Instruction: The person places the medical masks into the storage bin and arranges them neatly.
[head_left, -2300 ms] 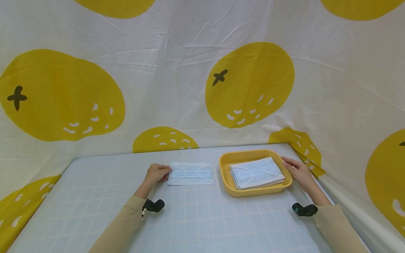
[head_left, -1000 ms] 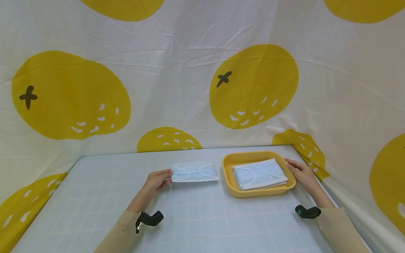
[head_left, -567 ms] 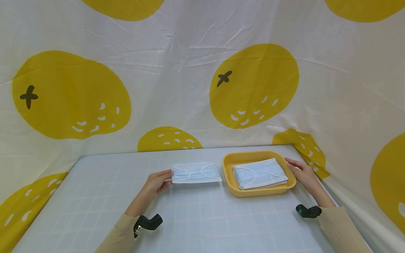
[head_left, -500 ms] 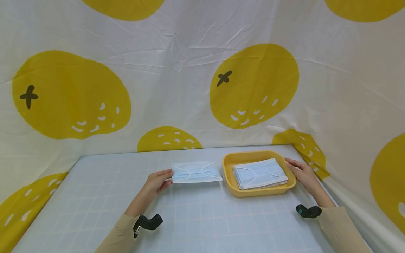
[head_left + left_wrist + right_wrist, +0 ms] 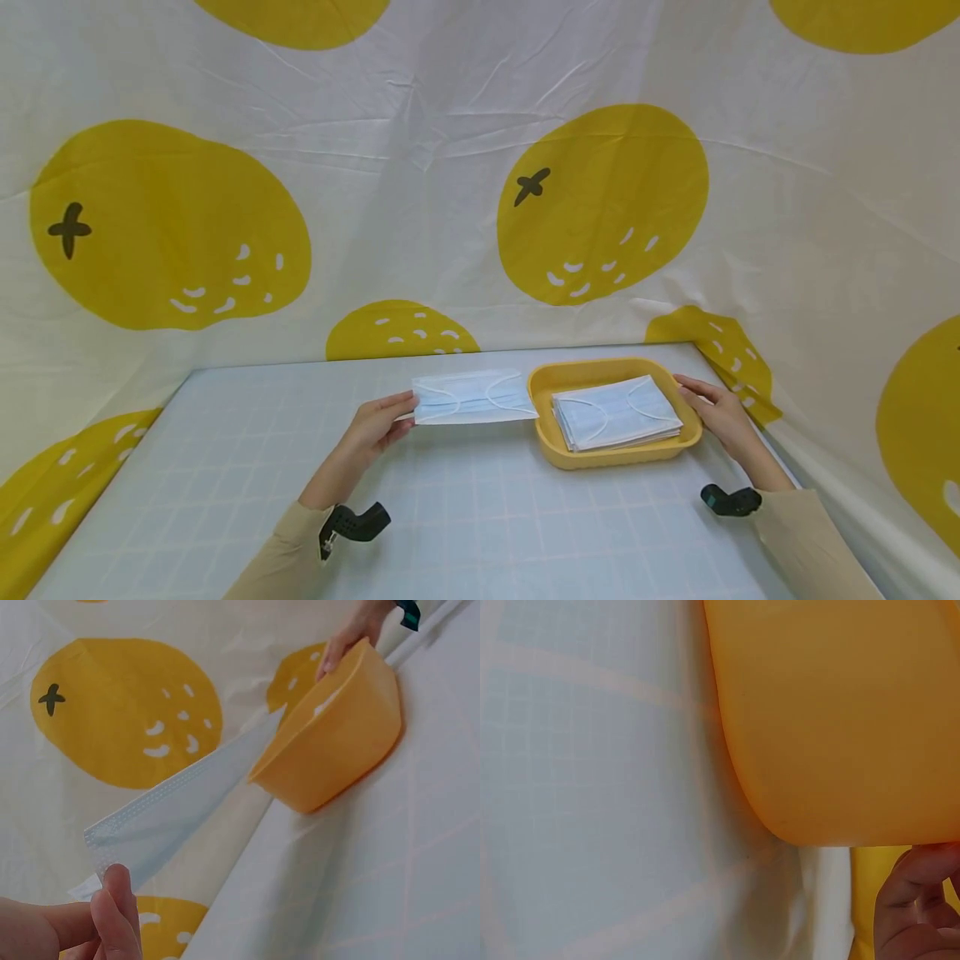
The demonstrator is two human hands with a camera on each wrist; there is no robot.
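Observation:
My left hand (image 5: 378, 425) pinches the left end of a pale blue pleated face mask (image 5: 472, 398) between thumb and fingers. The mask is held flat in the air above the table, its ear loops showing, and its right end overlaps the left rim of a yellow plastic basket (image 5: 551, 446) in the head view. Inside the basket lies a stack of similar masks (image 5: 615, 408), slightly turned. My right hand (image 5: 716, 412) holds the basket's right rim. In the right wrist view, bent fingers (image 5: 907, 889) touch the basket's wall (image 5: 840, 727).
The table (image 5: 225, 467) has a pale blue checked cover. Behind it and to the right hangs a white cloth (image 5: 420, 208) with large yellow fruit prints. A dark wrist device (image 5: 358, 522) sits on each forearm.
The mask has come up off the table and moved right to the basket with my left hand, rising further in the last half second. My right hand stays at the basket rim.

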